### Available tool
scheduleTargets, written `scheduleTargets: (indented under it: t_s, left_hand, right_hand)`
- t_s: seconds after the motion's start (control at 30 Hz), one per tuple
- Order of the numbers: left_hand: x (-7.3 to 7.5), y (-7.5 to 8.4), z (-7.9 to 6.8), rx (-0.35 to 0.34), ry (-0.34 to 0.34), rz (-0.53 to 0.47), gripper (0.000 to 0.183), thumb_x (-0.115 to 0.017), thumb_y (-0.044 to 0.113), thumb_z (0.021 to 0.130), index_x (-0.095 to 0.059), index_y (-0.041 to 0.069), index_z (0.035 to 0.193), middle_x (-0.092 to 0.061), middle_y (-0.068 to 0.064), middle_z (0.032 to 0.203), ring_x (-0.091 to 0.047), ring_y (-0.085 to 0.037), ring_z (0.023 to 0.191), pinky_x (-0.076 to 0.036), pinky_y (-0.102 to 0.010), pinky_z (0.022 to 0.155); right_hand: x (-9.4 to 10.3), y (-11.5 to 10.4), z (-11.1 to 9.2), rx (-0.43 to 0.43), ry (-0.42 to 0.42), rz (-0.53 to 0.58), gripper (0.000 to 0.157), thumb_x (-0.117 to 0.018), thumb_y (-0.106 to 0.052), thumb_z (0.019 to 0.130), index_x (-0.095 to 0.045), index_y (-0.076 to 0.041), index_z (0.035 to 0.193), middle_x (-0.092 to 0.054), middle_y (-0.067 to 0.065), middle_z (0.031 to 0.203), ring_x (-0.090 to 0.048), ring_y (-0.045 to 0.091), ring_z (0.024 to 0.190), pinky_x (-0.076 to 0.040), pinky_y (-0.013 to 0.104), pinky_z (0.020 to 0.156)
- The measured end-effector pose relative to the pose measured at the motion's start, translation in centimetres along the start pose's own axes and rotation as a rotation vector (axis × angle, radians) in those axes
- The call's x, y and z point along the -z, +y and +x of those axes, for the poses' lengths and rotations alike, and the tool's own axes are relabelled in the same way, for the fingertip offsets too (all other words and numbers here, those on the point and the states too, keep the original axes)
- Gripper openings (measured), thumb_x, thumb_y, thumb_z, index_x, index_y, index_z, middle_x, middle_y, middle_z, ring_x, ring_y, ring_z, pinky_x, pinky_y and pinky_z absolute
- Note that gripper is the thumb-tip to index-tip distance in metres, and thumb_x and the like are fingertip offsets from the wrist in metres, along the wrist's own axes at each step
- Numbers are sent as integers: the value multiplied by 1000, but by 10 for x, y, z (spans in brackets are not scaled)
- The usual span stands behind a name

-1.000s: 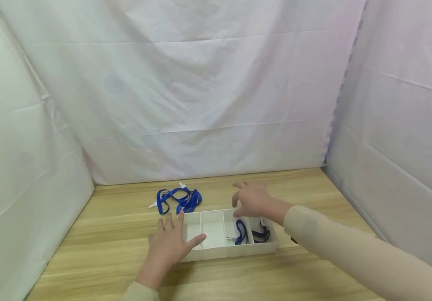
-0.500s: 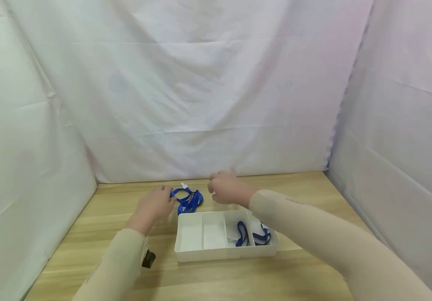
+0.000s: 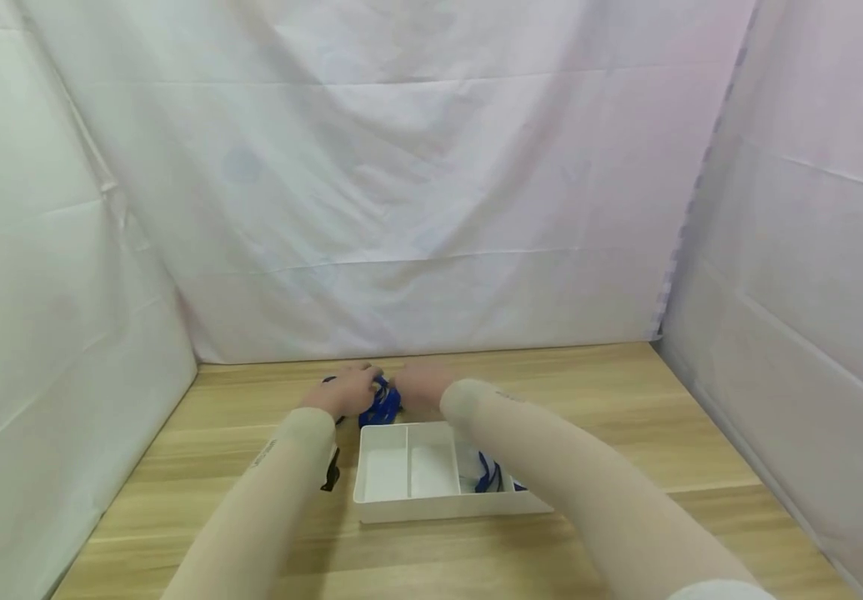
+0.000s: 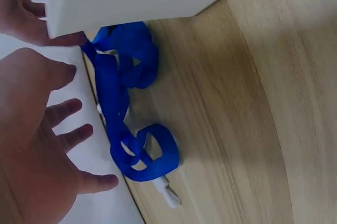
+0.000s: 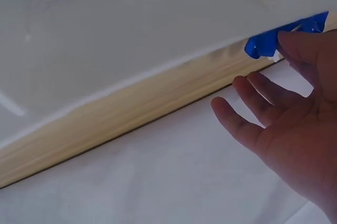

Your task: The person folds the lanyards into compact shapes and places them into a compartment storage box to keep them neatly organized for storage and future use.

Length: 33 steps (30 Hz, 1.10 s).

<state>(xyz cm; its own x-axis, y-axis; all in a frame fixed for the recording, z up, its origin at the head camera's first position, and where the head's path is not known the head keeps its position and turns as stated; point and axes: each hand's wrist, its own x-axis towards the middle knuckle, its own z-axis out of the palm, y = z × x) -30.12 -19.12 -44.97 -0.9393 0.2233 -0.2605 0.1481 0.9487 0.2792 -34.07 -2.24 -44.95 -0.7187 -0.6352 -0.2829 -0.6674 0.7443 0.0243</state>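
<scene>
A tangle of blue lanyard [image 3: 381,408] with a white clip [image 4: 167,193] lies on the table behind the box. My left hand [image 3: 346,391] reaches over its left side; in the left wrist view the fingers are spread apart with nothing between them. From the other side comes my right hand [image 3: 419,386], its thumb and index finger pinching the strap while the other fingers stay extended. The white box [image 3: 401,510] has several compartments in a row. One blue lanyard [image 3: 487,475] sits in the third from the left; my right forearm covers much of the rightmost one.
The wooden table [image 3: 671,433] carries the box near its middle. White cloth [image 3: 416,183] hangs behind and on both sides, meeting the table's back edge just beyond my hands.
Both hands have moved from the box to the blue lanyard behind it, the left forward and right, the right leftward. My right thumb and index finger now pinch the strap.
</scene>
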Motion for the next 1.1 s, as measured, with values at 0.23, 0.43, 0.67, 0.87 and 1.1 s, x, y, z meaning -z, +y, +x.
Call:
scheduleTargets:
  t_s: [0.23,0.43,0.67,0.87,1.1]
  left_hand:
    - [-3,0,10,9,9,41,49,-37,19,113,-45,14,161,-35,-15,173,-31,-42,160,-34,-68,124]
    - [3,9,24,-74,-34,84,46,-42,16,112,-52,19,157,-40,-8,171,-30,-38,162,-36,-69,122]
    - [-9,5,37,-111,11,212,34,-59,10,107,-71,19,137,-68,-6,141,-63,-29,134,-53,-52,112]
    - [-15,0,40,-128,72,271,28,-67,5,101,-77,17,124,-74,-5,127,-69,-28,122,-56,-50,107]
    - [-10,-1,37,-101,11,173,29,-54,9,104,-76,13,123,-75,-7,125,-70,-26,118,-56,-49,107]
  right_hand:
    - [-7,14,-4,-14,33,-10,8,-69,-13,94,-68,-15,86,-74,2,97,-64,18,84,-61,39,84]
    - [0,24,-23,10,58,-61,8,-74,-17,96,-76,-12,101,-76,3,109,-66,18,90,-61,39,89]
    - [6,23,-41,48,81,5,12,-78,-25,95,-75,-14,99,-75,2,111,-67,17,93,-60,40,92]
    - [3,23,-45,63,61,-11,14,-77,-28,97,-76,-13,98,-73,0,104,-66,17,90,-60,38,91]
    - [3,21,-49,45,27,-14,16,-74,-30,99,-75,-14,95,-74,1,111,-67,17,91,-61,39,89]
